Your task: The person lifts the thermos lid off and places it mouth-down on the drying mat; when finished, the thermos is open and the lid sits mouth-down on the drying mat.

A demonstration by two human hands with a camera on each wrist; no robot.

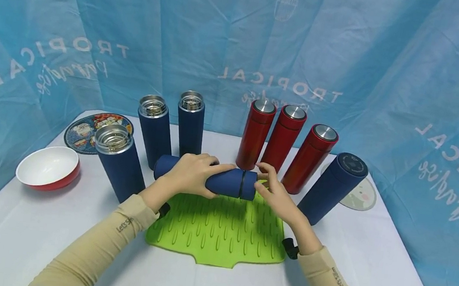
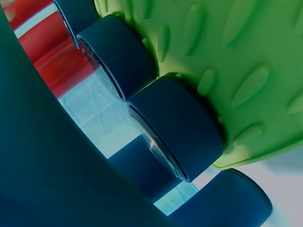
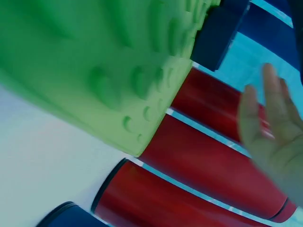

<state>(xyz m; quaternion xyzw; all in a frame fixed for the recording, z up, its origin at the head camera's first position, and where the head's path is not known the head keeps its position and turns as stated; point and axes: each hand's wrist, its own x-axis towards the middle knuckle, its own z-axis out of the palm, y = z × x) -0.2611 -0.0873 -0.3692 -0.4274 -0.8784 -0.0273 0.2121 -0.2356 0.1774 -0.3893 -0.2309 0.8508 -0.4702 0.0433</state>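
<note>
My left hand (image 1: 194, 174) grips a dark blue thermos bottle (image 1: 227, 182), held nearly level above a green ridged mat (image 1: 219, 236). Its cap end, marked off by a dark ring, points right. Close to that end is my right hand (image 1: 275, 193), its fingers spread and loosely bent; in the right wrist view the fingers (image 3: 270, 104) hold nothing. The held bottle (image 2: 47, 151) fills the left side of the left wrist view. Beyond it, blue caps (image 2: 177, 127) rest on the mat; in the head view the bottle and hands hide them.
Three blue bottles without caps (image 1: 121, 163) stand at left, near a red-and-white bowl (image 1: 48, 167) and a patterned round mat (image 1: 96, 132). Three red bottles (image 1: 255, 136) stand at the back right, beside a capped blue bottle (image 1: 332, 188) and a pale round mat (image 1: 361, 196).
</note>
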